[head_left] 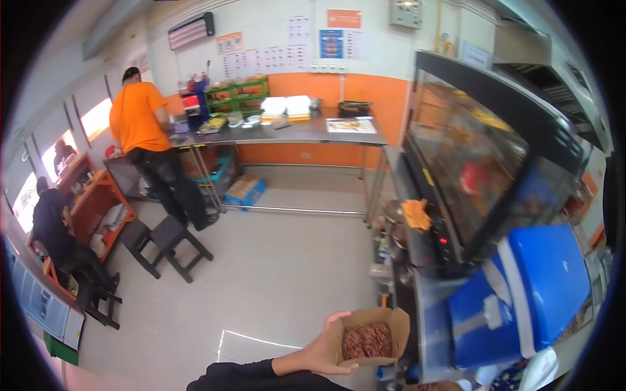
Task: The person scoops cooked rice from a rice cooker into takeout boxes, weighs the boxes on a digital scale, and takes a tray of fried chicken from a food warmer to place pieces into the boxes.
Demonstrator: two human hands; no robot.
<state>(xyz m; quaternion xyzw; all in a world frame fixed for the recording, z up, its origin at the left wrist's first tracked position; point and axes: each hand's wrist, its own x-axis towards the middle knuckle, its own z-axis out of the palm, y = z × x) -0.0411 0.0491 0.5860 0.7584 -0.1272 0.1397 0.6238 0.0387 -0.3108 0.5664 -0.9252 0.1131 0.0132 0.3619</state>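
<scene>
My left hand (pixel 317 352), in a black sleeve, is closed around the side of an open brown cardboard food box (pixel 402 339). Reddish-brown cooked rice (pixel 367 341) fills the bottom of that box. The box is held out over the floor, close to the counter at my right. I cannot make out my right hand. Along the bottom edge, partly cut off, lies more of the reddish-brown food (pixel 428 387).
A blue insulated box (pixel 548 287) stands on the right-hand counter near a glass display cabinet (pixel 463 163) and an orange cloth (pixel 416 215). A steel table (pixel 261 135) runs along the back wall. Two people, one in an orange shirt (pixel 139 117), stand left near black stools (pixel 173 233).
</scene>
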